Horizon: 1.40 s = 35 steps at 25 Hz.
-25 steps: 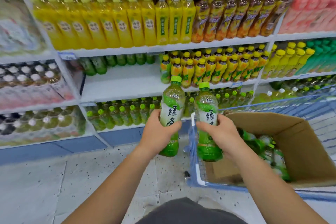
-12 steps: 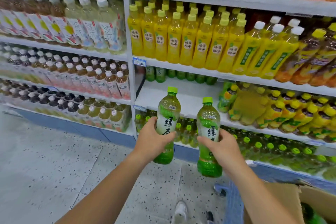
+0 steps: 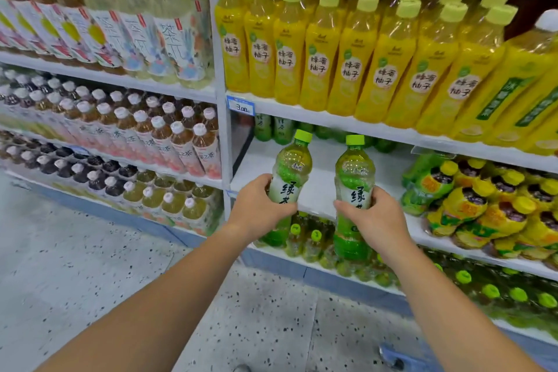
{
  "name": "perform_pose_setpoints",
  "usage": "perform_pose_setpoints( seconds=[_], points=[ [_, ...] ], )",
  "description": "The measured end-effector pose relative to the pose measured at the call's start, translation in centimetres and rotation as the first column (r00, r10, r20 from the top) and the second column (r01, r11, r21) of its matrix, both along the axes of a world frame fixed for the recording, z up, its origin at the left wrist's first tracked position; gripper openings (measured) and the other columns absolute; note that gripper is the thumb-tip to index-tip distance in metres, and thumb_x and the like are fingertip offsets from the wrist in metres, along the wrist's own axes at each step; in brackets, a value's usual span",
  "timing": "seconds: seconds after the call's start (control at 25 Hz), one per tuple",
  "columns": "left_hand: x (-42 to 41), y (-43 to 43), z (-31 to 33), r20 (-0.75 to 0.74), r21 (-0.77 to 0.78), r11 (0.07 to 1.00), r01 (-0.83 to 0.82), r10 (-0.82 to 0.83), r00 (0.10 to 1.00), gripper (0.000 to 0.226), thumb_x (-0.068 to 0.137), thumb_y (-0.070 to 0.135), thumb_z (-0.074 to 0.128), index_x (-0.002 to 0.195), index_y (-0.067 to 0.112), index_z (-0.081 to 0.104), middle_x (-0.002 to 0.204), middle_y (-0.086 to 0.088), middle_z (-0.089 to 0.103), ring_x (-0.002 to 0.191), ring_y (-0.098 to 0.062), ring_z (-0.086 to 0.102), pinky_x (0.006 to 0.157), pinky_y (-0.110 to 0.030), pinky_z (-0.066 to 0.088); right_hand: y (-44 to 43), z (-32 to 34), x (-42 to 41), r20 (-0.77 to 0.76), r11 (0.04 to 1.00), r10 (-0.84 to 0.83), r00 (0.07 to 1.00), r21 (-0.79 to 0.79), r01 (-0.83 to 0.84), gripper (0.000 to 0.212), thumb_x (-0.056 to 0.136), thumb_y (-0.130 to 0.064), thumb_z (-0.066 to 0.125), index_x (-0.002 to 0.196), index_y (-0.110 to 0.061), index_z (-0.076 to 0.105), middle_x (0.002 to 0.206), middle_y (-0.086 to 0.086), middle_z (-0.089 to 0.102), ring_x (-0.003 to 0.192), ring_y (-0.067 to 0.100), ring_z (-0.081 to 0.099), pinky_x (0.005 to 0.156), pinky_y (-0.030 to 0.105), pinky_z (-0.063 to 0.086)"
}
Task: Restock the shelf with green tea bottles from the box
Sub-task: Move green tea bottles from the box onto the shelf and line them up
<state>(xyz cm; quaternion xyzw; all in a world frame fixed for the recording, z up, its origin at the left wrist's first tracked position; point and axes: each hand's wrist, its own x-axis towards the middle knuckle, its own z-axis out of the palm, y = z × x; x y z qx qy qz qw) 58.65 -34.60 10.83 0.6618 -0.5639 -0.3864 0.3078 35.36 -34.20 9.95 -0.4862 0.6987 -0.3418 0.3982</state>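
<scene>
Half-empty white shelf (image 3: 320, 181) is at 12 o'clock from the hands, with a few stocked green tea bottles (image 3: 273, 130) at the back around 11. I'd slide both in upright, pushed right back, labels out. Left bottle (image 3: 291, 172) is gripped by the left hand (image 3: 259, 208) and right bottle (image 3: 354, 175) by the right hand (image 3: 377, 217). Fingers (image 3: 347, 206) are curled round each label band, caps at 12.

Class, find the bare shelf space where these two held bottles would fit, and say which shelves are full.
Free: the white middle shelf, between the upright on the left, green tea bottles at the back and yellow-capped packs on the right. Crowded: the yellow bottles above and the green-capped bottles below.
</scene>
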Motion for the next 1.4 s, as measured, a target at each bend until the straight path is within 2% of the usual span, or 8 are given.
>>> perform_pose_setpoints(
  seconds=[0.28, 0.48, 0.76, 0.92, 1.12, 1.2, 1.28, 1.4],
  points=[
    [1.4, -8.1, -8.1, 0.026, -0.116, 0.993, 0.013, -0.01, 1.0, 0.036, 0.067, 0.027, 0.084, 0.095, 0.023, 0.062, 0.088, 0.006, 0.07, 0.075, -0.007, 0.067, 0.058, -0.022, 0.051, -6.8, -8.9, 2.6, 0.009, 0.987, -0.05, 0.999, -0.154, 0.051, 0.036, 0.071, -0.039, 0.087, 0.098, -0.03, 0.064, 0.09, -0.013, 0.07, 0.081, 0.008, 0.067, 0.06, 0.026, 0.049],
    [1.3, -13.0, -12.8, -0.011, -0.268, 0.963, 0.039, -0.044, 0.999, 0.033, 0.063, 0.027, 0.084, 0.089, 0.027, 0.062, 0.079, 0.012, 0.068, 0.068, 0.011, 0.061, 0.047, -0.006, 0.04, -11.3, -14.1, 4.0, 0.003, 0.942, -0.124, 0.992, -0.315, 0.119, 0.04, 0.07, -0.041, 0.087, 0.1, -0.028, 0.063, 0.087, -0.012, 0.07, 0.08, 0.007, 0.067, 0.059, 0.024, 0.049],
    [0.5, -15.8, -17.8, -0.127, -0.46, 0.886, 0.055, -0.127, 0.984, 0.037, 0.058, 0.03, 0.082, 0.09, 0.027, 0.065, 0.081, 0.006, 0.073, 0.069, -0.002, 0.068, 0.051, -0.018, 0.055, -13.7, -18.1, 5.3, -0.016, 0.847, -0.135, 0.991, -0.521, 0.108, 0.042, 0.069, -0.043, 0.086, 0.099, -0.033, 0.059, 0.088, -0.016, 0.068, 0.079, 0.0, 0.064, 0.06, 0.021, 0.047],
    [0.7, -16.3, -19.8, -0.135, -0.526, 0.849, 0.057, -0.149, 0.98, 0.035, 0.058, 0.026, 0.082, 0.089, 0.024, 0.066, 0.078, 0.005, 0.073, 0.067, -0.002, 0.068, 0.046, -0.014, 0.051, -13.8, -19.6, 5.6, -0.03, 0.796, -0.145, 0.989, -0.597, 0.098, 0.039, 0.069, -0.045, 0.086, 0.094, -0.033, 0.058, 0.085, -0.016, 0.068, 0.069, -0.007, 0.062, 0.056, 0.018, 0.043],
    [1.2, -16.5, -20.8, -0.173, -0.547, 0.834, 0.067, -0.191, 0.966, 0.035, 0.064, 0.028, 0.084, 0.094, 0.031, 0.065, 0.086, 0.011, 0.074, 0.075, 0.003, 0.069, 0.059, -0.015, 0.056, -13.8, -20.2, 5.1, -0.049, 0.797, -0.037, 0.998, -0.604, 0.0, 0.046, 0.069, -0.048, 0.086, 0.099, -0.044, 0.052, 0.095, -0.023, 0.065, 0.08, -0.012, 0.06, 0.063, 0.014, 0.045],
    [1.5, -16.3, -21.1, -0.114, -0.569, 0.818, 0.085, -0.181, 0.977, 0.037, 0.069, 0.029, 0.086, 0.094, 0.037, 0.06, 0.098, 0.01, 0.064, 0.083, 0.014, 0.06, 0.062, -0.005, 0.048, -13.7, -20.9, 4.3, -0.085, 0.829, 0.038, 0.996, -0.554, -0.079, 0.054, 0.071, -0.044, 0.087, 0.11, -0.045, 0.05, 0.103, -0.025, 0.063, 0.088, -0.012, 0.058, 0.065, 0.009, 0.045],
    [2.0, -16.1, -22.3, -0.031, -0.56, 0.82, 0.117, -0.162, 0.986, 0.042, 0.07, 0.03, 0.087, 0.099, 0.04, 0.057, 0.109, 0.009, 0.053, 0.091, 0.014, 0.055, 0.065, -0.002, 0.044, -13.6, -22.0, 3.4, -0.132, 0.841, 0.085, 0.988, -0.522, -0.142, 0.056, 0.073, -0.037, 0.086, 0.118, -0.04, 0.054, 0.109, -0.022, 0.065, 0.094, -0.009, 0.059, 0.067, 0.007, 0.044],
    [2.3, -15.9, -24.5, 0.012, -0.593, 0.799, 0.095, -0.109, 0.994, 0.038, 0.073, 0.04, 0.086, 0.105, 0.038, 0.066, 0.108, 0.01, 0.057, 0.094, 0.012, 0.053, 0.072, -0.001, 0.042, -14.3, -23.2, 2.4, -0.183, 0.822, 0.077, 0.98, -0.544, -0.167, 0.043, 0.073, -0.038, 0.086, 0.106, -0.043, 0.058, 0.097, -0.028, 0.07, 0.091, -0.011, 0.062, 0.064, 0.006, 0.048]
  ],
)
